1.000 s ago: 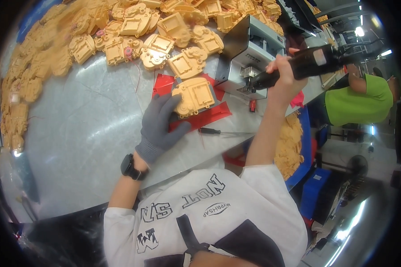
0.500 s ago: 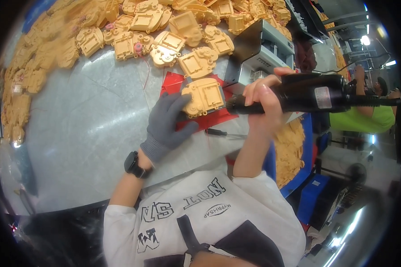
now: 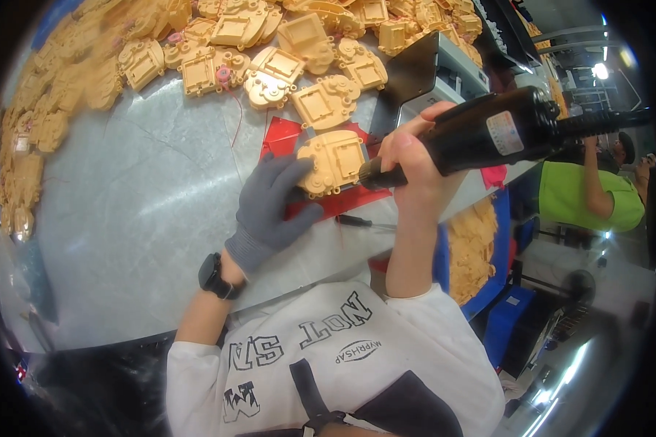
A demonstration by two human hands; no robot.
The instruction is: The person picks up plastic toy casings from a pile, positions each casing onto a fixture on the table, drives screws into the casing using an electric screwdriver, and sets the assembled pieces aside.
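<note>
- Your gray-gloved left hand (image 3: pixel 268 207) is bracing a yellow plastic housing (image 3: pixel 335 162) over red sheeting (image 3: pixel 279 134).
- Your bare right hand (image 3: pixel 417 159) is grasping a black cylindrical driver (image 3: pixel 470 138), apparently aligning it at the housing's edge.
- Next is likely calling for steady alignment.

Here's the grey-gloved left hand (image 3: pixel 273 207), back upward, fingers stretched forward, thumb (image 3: pixel 307 215) splayed well apart to the right! Its left forearm (image 3: pixel 200 317) slants up from below. Over to the bare right hand (image 3: pixel 419 156): fingers curled tight, right forearm (image 3: pixel 412 244) rising nearly upright!
</note>
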